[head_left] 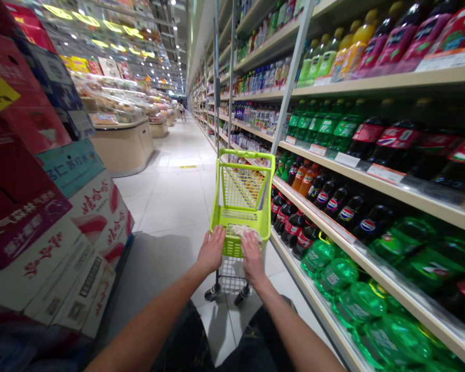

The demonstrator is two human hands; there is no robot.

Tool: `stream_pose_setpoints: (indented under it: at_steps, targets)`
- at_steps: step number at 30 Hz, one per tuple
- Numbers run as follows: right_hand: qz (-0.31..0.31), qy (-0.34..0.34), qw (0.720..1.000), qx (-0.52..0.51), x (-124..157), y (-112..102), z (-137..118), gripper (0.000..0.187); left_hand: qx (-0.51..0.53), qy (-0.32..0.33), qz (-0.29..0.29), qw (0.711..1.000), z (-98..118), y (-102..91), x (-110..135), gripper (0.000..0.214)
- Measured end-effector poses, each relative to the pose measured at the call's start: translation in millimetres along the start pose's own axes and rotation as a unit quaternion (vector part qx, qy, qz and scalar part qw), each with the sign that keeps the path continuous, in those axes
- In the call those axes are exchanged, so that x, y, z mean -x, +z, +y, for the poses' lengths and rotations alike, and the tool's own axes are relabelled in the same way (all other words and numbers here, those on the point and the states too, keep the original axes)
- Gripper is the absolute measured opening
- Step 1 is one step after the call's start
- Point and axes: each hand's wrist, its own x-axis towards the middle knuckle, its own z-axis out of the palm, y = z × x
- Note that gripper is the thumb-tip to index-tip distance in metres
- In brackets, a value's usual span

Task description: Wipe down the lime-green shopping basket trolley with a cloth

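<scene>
A small lime-green shopping cart stands upright in front of me, its basket toward me and a wire rack low on its frame. My left hand rests against the basket's near left corner, fingers stretched out and thumb apart. On the basket's near right rim, my right hand presses a crumpled whitish cloth under its fingers. Part of the cloth is hidden by that hand. Two black wheels show below the basket.
Close on the right runs a shelf of drinks, with large green bottles low down. Stacked cartons stand at the left. Beyond them is a rounded display counter. A tiled aisle stretches ahead.
</scene>
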Motion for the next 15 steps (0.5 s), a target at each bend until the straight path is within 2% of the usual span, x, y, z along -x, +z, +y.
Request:
stream_pose_setpoints:
  at_steps: [2,3,7,9,11,15]
  targets:
    - [-0.041,-0.03,0.999,-0.001,-5.5,12.1,-1.5,0.043,0.002,0.005,0.004,1.0,-3.7,-2.0,0.5,0.07]
    - [-0.051,-0.035,0.998,0.004,-7.4,10.7,4.1,0.041,0.003,-0.002,0.006,1.0,-6.9,-2.9,1.3,0.069]
    - [-0.029,-0.002,0.999,0.037,-6.8,-24.8,48.0,0.041,0.009,-0.041,0.012,0.999,-18.3,-2.2,5.9,0.068]
    - [-0.005,0.023,0.999,0.044,-3.3,-34.3,56.5,0.041,0.014,-0.037,0.019,0.999,-18.2,0.9,7.6,0.069]
    - [0.0,0.031,0.999,0.036,0.4,-25.0,44.2,0.043,0.014,-0.037,0.028,0.999,-14.8,4.2,8.4,0.069]
    - [-0.037,-0.019,0.999,-0.004,1.0,14.9,-0.2,0.049,0.008,-0.011,0.043,0.999,-11.9,6.1,9.2,0.068]
